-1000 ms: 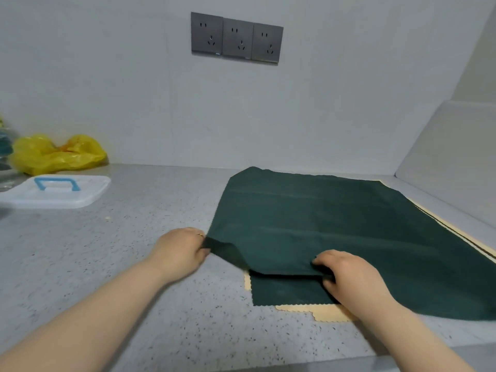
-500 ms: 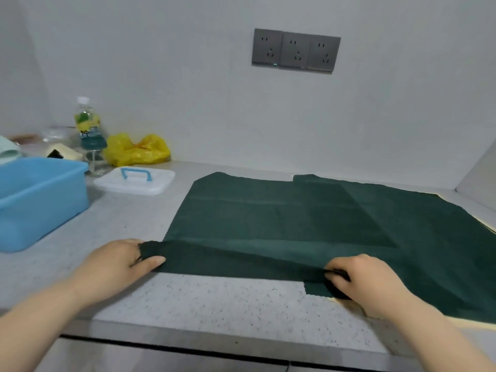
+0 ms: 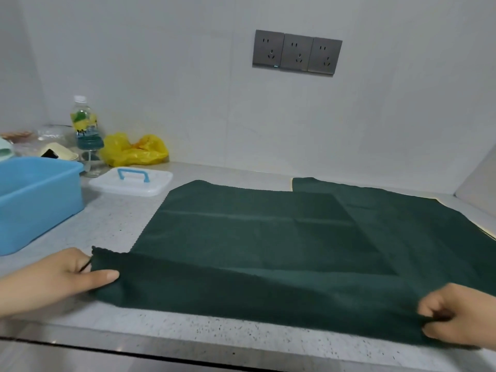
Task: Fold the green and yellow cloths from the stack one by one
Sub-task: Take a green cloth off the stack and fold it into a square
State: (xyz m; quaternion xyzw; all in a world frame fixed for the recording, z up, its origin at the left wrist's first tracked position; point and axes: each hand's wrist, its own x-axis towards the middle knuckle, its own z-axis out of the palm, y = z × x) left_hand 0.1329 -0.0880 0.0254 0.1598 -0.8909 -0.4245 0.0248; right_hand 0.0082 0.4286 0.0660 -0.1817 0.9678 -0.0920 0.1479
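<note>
Both hands have spread wider and come nearer the counter's front lip since the earlier frame, drawing the top green cloth [image 3: 255, 237] further leftward off the stack [image 3: 418, 221]. Its left half now lies on the bare speckled countertop [image 3: 112, 224], and its right part still overlaps the next green cloth. A pale yellow cloth [image 3: 486, 234] shows only as a sliver at the stack's far right edge. The left hand [image 3: 56, 280] pinches the near left corner, thumb on top and fingers tucked behind the scalloped hem. The right hand [image 3: 461, 315] has curled fingers bunching the near right corner. Between them the near edge is lifted and pulled fairly taut. The fabric looks thin, light and quite limp, so it should sag wherever it is unsupported and cling a little to the cloth beneath. Corners seem the best places to hold, with tension kept along the edge so the fold lands square.
</note>
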